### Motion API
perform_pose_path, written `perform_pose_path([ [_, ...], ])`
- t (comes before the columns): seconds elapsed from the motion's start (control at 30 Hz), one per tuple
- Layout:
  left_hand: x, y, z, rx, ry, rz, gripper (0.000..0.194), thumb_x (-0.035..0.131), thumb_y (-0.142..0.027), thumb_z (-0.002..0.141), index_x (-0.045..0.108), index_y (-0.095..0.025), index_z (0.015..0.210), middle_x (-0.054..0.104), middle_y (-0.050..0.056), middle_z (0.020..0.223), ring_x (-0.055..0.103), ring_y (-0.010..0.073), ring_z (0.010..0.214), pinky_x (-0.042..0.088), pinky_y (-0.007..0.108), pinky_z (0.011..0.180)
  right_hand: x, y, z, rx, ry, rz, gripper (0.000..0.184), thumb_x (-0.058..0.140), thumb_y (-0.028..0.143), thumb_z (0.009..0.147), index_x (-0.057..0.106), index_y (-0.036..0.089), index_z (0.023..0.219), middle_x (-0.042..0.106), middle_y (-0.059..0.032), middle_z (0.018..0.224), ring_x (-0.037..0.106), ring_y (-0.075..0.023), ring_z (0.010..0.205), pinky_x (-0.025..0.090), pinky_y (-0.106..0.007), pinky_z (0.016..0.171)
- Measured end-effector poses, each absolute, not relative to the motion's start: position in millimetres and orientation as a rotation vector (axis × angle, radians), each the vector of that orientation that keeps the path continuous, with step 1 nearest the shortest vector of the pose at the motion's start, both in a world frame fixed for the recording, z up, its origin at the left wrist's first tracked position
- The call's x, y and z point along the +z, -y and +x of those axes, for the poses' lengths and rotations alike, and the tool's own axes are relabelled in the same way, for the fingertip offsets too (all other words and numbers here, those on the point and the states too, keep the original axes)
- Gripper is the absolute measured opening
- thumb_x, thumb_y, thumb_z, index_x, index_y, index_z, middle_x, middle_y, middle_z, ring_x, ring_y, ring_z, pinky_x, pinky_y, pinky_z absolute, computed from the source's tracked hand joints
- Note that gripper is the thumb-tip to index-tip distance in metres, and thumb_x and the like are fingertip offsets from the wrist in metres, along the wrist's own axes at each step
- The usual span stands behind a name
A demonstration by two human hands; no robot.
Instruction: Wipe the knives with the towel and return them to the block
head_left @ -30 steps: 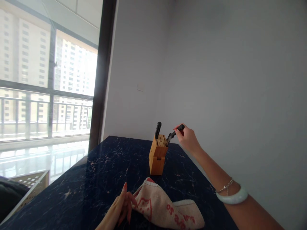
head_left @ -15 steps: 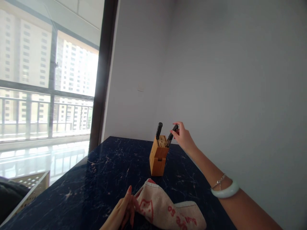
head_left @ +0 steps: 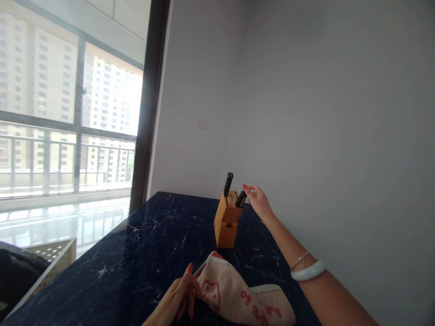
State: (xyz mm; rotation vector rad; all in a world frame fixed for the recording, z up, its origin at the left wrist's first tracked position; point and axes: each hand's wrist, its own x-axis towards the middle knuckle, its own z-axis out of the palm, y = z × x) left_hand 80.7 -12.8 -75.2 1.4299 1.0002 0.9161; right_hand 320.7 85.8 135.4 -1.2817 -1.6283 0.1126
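A wooden knife block (head_left: pixel 226 226) stands on the dark blue marbled table, with a black-handled knife (head_left: pixel 229 184) upright at its left side. Another knife (head_left: pixel 241 199) sits in the block's right side, blade hidden and black handle tilted right. At the end of that handle is my right hand (head_left: pixel 257 201), its fingers apart and no longer wrapped round it; I cannot tell whether a fingertip touches it. Low in the view, my left hand (head_left: pixel 178 294) has its fingers closed at the left end of a cream towel (head_left: pixel 234 290) with red print.
The table (head_left: pixel 163 226) reaches back to a grey wall. To the left are a large window (head_left: pixel 78 136) and a perforated light-coloured crate or chair (head_left: pixel 50 267) with dark fabric. A white bangle (head_left: pixel 308 271) and a thin bracelet circle my right forearm.
The right knife has gone down into the block, leaving only its handle showing. My right hand has moved down with it and loosened its pinch. The left hand keeps its place at the towel.
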Motion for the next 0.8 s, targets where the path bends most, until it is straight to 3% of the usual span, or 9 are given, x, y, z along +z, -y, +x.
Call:
perform_pose_path([
  [0.1, -73.5, 15.1, 81.9, 0.921, -1.006, 1.422, 0.085, 0.006, -0.08, 0.066, 0.058, -0.013, 0.066, 0.057, 0.003, 0.041, 0.032, 0.0062, 0.026, 0.017, 0.019, 0.031, 128.4, -92.6, 315.8, 0.226, 1.694, -1.259, 0.059, 0.025, 0.066, 0.079, 0.058, 0.018, 0.075, 0.048, 0.0035, 0.041, 0.044, -0.0122, 0.034, 0.036, -0.024, 0.04],
  [0.3, -69.7, 17.8, 81.1, 0.936, -0.998, 1.431, 0.082, 0.007, -0.079, 0.069, 0.057, -0.014, 0.068, 0.057, 0.001, 0.042, 0.033, 0.0061, 0.027, 0.018, 0.019, 0.032, 145.6, -88.5, 314.1, 0.201, 1.651, -1.203, 0.059, 0.03, 0.066, 0.078, 0.059, 0.016, 0.07, 0.048, 0.0023, 0.04, 0.045, -0.0116, 0.037, 0.035, -0.022, 0.041],
  [0.37, -71.7, 15.9, 80.3, 0.917, -0.982, 1.418, 0.083, 0.006, -0.08, 0.067, 0.057, -0.014, 0.067, 0.057, 0.002, 0.041, 0.033, 0.0062, 0.026, 0.018, 0.019, 0.031, 167.6, -72.5, 317.4, 0.061, 1.567, -1.156, 0.056, 0.029, 0.061, 0.082, 0.061, 0.015, 0.077, 0.046, 0.0027, 0.044, 0.045, -0.0113, 0.043, 0.034, -0.022, 0.045],
  [0.47, -74.8, 13.5, 80.2, 0.918, -0.963, 1.411, 0.082, 0.009, -0.08, 0.068, 0.057, -0.014, 0.067, 0.058, 0.003, 0.042, 0.033, 0.0061, 0.025, 0.017, 0.019, 0.03, 205.9, -28.4, 320.0, -0.4, 1.334, -1.01, 0.049, 0.031, 0.053, 0.086, 0.063, 0.016, 0.078, 0.042, 0.0042, 0.046, 0.039, -0.0097, 0.043, 0.028, -0.022, 0.045],
  [0.57, -73.7, 15.4, 82.1, 0.96, -0.988, 1.414, 0.078, 0.014, -0.078, 0.069, 0.057, -0.014, 0.068, 0.057, 0.001, 0.042, 0.032, 0.006, 0.026, 0.018, 0.019, 0.031, 227.1, 27.3, 315.8, -0.598, 1.249, -0.851, 0.04, 0.036, 0.046, 0.087, 0.063, 0.016, 0.083, 0.044, 0.0041, 0.05, 0.037, -0.0082, 0.043, 0.028, -0.022, 0.044],
  [0.67, -69.0, 20.9, 84.3, 0.978, -1.039, 1.419, 0.074, 0.019, -0.077, 0.071, 0.058, -0.014, 0.069, 0.054, -0.001, 0.04, 0.032, 0.0069, 0.028, 0.021, 0.019, 0.033, 212.6, 70.8, 306.4, -0.515, 1.241, -0.807, 0.029, 0.042, 0.04, 0.087, 0.06, 0.018, 0.089, 0.051, 0.0023, 0.059, 0.042, -0.0078, 0.045, 0.034, -0.021, 0.045],
  [0.8, -63.5, 30.8, 84.6, 1.037, -1.093, 1.553, 0.067, 0.024, -0.069, 0.077, 0.062, -0.015, 0.071, 0.053, -0.001, 0.043, 0.041, 0.0102, 0.037, 0.036, 0.022, 0.044, 142.8, 89.4, 287.6, -0.023, 1.42, -0.918, 0.023, 0.049, 0.039, 0.082, 0.057, 0.02, 0.092, 0.057, 0.0013, 0.061, 0.051, -0.0101, 0.047, 0.039, -0.019, 0.04],
])
